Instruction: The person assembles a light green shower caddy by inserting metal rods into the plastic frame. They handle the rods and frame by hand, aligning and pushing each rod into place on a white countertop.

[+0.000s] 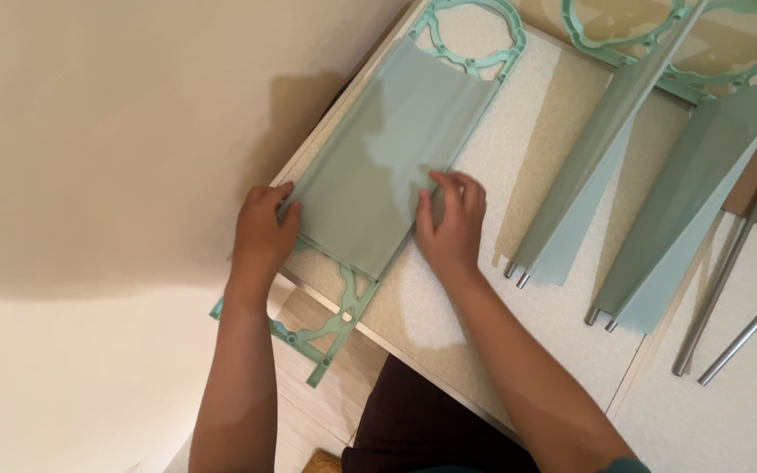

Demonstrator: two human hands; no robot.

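A pale green fabric panel (378, 158) lies flat on a mint green plastic frame (339, 320) at the table's left edge. My left hand (262, 232) presses the panel's near left edge, fingers curled on it. On the panel's near right edge my right hand (453, 219) rests with fingers spread. The frame's ornate ring end (470, 35) sticks out beyond the panel's far side, and its near end overhangs the table.
Two more fabric panels on metal rods (584, 166) (689, 193) lie to the right on the white table (519, 149). Loose metal rods (738, 289) sit at the far right, with other green frames (659, 52) at the top. A beige wall is on the left.
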